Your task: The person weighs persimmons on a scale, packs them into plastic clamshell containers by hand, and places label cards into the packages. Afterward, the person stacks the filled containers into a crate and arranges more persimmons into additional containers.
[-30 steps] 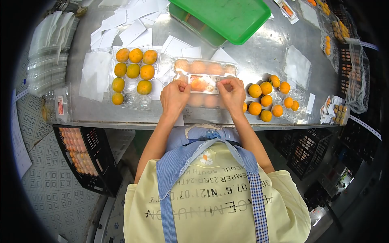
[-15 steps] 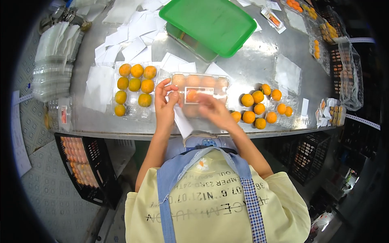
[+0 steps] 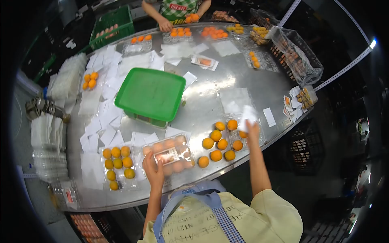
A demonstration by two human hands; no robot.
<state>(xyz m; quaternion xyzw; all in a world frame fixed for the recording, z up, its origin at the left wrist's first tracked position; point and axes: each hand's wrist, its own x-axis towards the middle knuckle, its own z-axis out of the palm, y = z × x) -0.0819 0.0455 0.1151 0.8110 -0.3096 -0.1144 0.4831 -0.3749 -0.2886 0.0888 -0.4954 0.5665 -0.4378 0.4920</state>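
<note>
Near the table's front edge lies a closed clear plastic fruit box (image 3: 178,153) with a picture label (image 3: 166,156) on its lid. My left hand (image 3: 153,169) grips that box by its lower left side, thumb beside the label. My right hand (image 3: 253,131) is out to the right, pinching a white paper slip (image 3: 248,115) that is smeared by motion. Below and left of it, loose orange fruits (image 3: 215,135) lie on the metal, some in a clear tray. Left of my left hand, an open clear tray (image 3: 131,182) holds several yellow-orange fruits (image 3: 117,163).
A green-lidded tub (image 3: 150,95) stands mid-table. White paper slips (image 3: 108,115) are strewn left of it, beside stacked clear trays (image 3: 48,150). A co-worker (image 3: 178,10) handles oranges across the table. Black crates (image 3: 283,60) stand at the far right.
My right hand has moved right, away from the labelled box, carrying the white paper slip. My left hand has come down onto the box. The view has turned, bringing the co-worker into sight.
</note>
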